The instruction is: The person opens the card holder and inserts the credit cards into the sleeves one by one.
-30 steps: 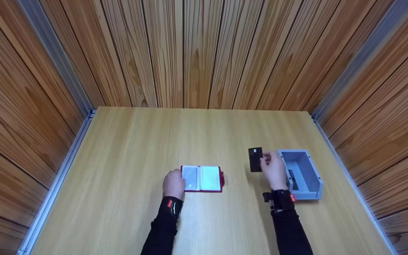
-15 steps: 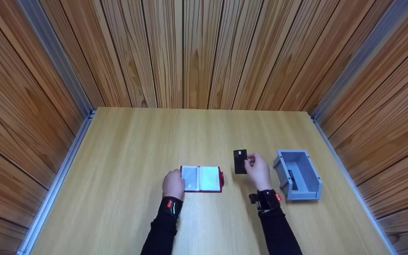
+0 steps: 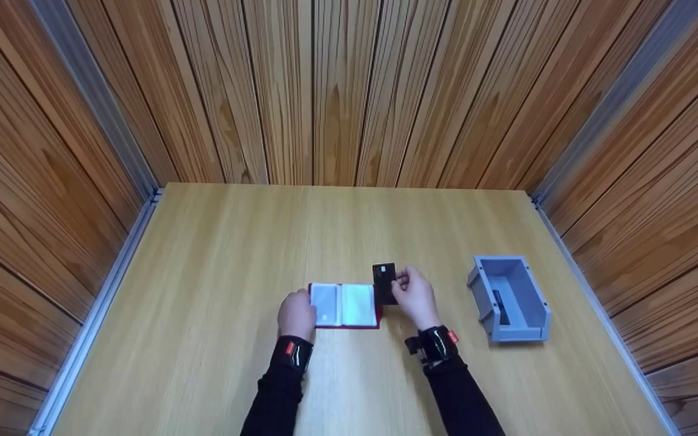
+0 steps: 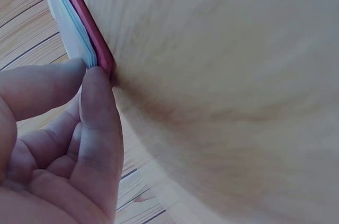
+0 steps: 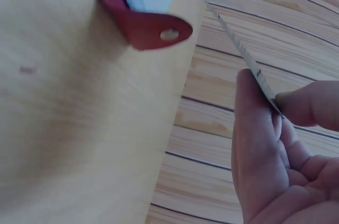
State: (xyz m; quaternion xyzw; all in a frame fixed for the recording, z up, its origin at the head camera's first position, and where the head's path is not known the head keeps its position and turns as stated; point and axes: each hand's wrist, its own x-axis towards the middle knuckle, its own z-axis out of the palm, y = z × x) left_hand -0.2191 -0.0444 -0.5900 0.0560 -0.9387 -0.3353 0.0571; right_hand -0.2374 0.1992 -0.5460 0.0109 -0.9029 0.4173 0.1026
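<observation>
A red card holder lies opened out on the table, its clear sleeves facing up. My left hand pinches its left edge; the left wrist view shows thumb and forefinger at the corner of the sleeves and red cover. Between thumb and fingers, my right hand pinches a black card by its right edge. In the head view the card overlaps the holder's right end. Edge-on in the right wrist view, the card is apart from the red snap tab.
A grey-blue plastic bin stands on the right of the table, with a dark flat item inside. Wooden plank walls enclose the table at the back and both sides.
My right hand has carried the black card leftwards from beside the bin to the card holder's right end. The left hand and the holder have stayed in place.
</observation>
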